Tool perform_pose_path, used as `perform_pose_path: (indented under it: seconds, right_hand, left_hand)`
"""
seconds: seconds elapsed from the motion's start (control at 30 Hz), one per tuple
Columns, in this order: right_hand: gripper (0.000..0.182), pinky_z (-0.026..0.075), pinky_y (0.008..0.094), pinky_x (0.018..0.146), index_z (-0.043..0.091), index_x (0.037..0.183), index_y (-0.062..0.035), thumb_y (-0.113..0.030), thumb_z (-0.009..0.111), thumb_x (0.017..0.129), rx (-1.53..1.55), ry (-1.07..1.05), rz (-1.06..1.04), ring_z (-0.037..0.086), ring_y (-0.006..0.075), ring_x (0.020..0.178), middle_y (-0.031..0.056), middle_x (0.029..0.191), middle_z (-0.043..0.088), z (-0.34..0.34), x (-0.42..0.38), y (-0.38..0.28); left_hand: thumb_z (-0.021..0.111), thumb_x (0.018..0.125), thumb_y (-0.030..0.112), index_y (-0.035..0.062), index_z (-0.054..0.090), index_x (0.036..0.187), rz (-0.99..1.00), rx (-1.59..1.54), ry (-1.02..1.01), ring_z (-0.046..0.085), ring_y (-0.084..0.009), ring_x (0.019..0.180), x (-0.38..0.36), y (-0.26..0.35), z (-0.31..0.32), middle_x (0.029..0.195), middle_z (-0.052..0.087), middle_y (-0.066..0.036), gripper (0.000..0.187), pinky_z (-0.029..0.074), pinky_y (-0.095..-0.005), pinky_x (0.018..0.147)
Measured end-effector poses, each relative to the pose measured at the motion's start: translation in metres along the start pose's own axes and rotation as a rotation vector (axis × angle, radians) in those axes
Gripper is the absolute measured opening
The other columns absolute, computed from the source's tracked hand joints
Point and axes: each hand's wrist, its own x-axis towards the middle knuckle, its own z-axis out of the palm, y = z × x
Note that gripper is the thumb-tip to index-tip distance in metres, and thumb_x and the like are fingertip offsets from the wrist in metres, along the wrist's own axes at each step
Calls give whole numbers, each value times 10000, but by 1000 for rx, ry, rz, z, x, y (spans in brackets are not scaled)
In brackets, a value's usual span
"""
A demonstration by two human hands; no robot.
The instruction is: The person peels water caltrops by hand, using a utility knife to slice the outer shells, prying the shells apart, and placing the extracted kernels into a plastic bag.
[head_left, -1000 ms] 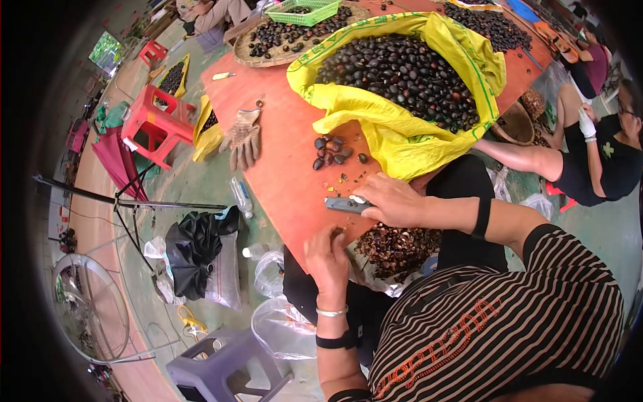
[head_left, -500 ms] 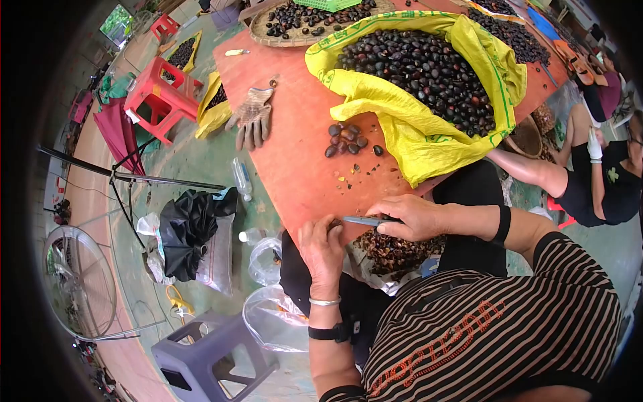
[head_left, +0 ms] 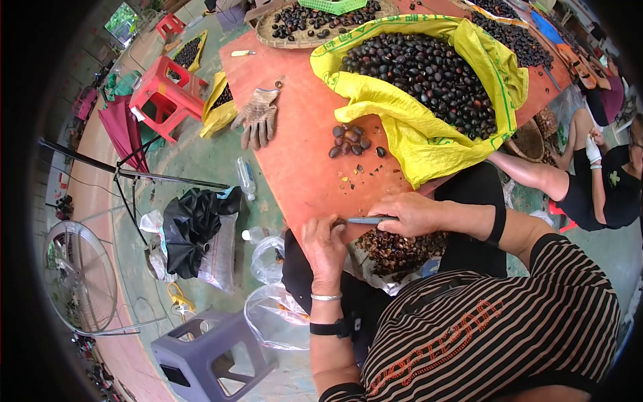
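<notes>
My left hand (head_left: 324,249) is closed at the table's near edge, pinching a small dark nut (head_left: 340,222) mostly hidden by the fingers. My right hand (head_left: 414,214) is wrapped round a slim grey knife (head_left: 370,220), whose tip points left and meets the nut. Below the right hand lies a heap of brown shell pieces (head_left: 402,249) on plastic by my lap. Ahead on the orange tabletop (head_left: 301,171) sits a small group of dark oval nuts (head_left: 349,139), with scattered crumbs nearer me. Past it, a yellow sack (head_left: 429,157) lies open, full of similar nuts (head_left: 429,80).
A stained work glove (head_left: 258,119) and a small cutter (head_left: 242,53) lie along the table's left side. At the back is a woven tray (head_left: 288,41) of nuts. Red (head_left: 167,100) and grey stools (head_left: 201,355) stand left. Another person (head_left: 603,174) sits at right.
The knife has turned slightly and its tip is now closer to the left fingertips. Both hands stay in nearly the same place; the whole view has shifted a little.
</notes>
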Motion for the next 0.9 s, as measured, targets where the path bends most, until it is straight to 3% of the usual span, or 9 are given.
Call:
perform_pose_path:
  seconds: [0.2, 0.27, 0.4, 0.47, 0.53, 0.6, 0.8, 0.83, 0.9]
  right_hand:
    - [310, 452, 435, 778, 563, 1068, -77, -213, 592, 791, -58, 129, 30, 568, 353, 895, 158, 926, 583, -2, -4, 0]
    - [322, 452, 437, 773, 556, 1081, -83, -209, 601, 788, -68, 242, 21, 562, 355, 873, 152, 913, 569, -1, -2, 3]
    - [340, 450, 426, 753, 557, 1090, -85, -181, 635, 773, -325, 473, -97, 521, 325, 790, 131, 852, 504, -6, 7, -1]
    - [316, 454, 418, 759, 568, 1087, -69, -171, 613, 792, -70, 403, -98, 542, 335, 821, 147, 888, 547, -10, -4, -19]
    - [355, 471, 366, 769, 518, 1210, -29, -199, 518, 898, 262, 243, -213, 611, 252, 841, 136, 916, 625, 5, -17, -17]
    - [408, 476, 314, 712, 446, 1295, -36, -219, 480, 932, 541, -13, -15, 604, 177, 757, 105, 820, 601, -3, -36, -46]
    - [411, 426, 240, 607, 396, 1340, -53, -175, 414, 949, 813, -8, 46, 480, 82, 640, 5, 690, 495, 16, -65, -52]
    - [455, 409, 211, 623, 397, 1347, -50, -298, 436, 968, 842, -50, 103, 450, 55, 682, -8, 778, 486, 14, -72, -55]
    - [449, 409, 207, 628, 405, 1343, -52, -296, 441, 967, 855, -34, 121, 450, 54, 690, -8, 787, 485, 22, -84, -49]
  left_hand:
    - [643, 751, 20, 27, 630, 921, 2, -45, -13, 570, -235, 787, -5, 6, -9, 805, 615, -78, 171, 447, -331, 734]
    - [593, 839, 19, 7, 592, 993, -333, -539, 15, 587, -150, 832, -18, 10, -4, 909, 633, -53, 155, 471, -281, 730]
    - [549, 886, 22, 15, 535, 1090, -422, -916, -13, 579, -122, 855, -31, 34, -5, 993, 607, -67, 204, 476, -243, 717]
    - [554, 886, 26, 17, 526, 1102, -460, -965, -21, 573, -116, 849, -33, 51, -12, 979, 597, -59, 218, 472, -234, 720]
    - [566, 882, 32, 16, 528, 1084, -486, -1040, -15, 564, -103, 838, -35, 67, -18, 959, 587, -43, 206, 471, -230, 719]
    - [570, 880, 29, 16, 531, 1073, -475, -1076, -8, 557, -96, 828, -40, 77, -18, 949, 583, -38, 198, 468, -224, 719]
    - [582, 867, 5, 18, 524, 1047, -416, -1093, -33, 527, -74, 785, -59, 93, -19, 906, 565, -25, 189, 451, -198, 704]
    - [583, 866, 5, 17, 521, 1041, -430, -1089, -62, 521, -71, 773, -63, 94, -17, 895, 562, -23, 186, 448, -196, 691]
    - [585, 858, -25, 13, 534, 1048, -469, -1095, -141, 523, -69, 815, -71, 95, -16, 901, 564, -11, 200, 448, -204, 741]
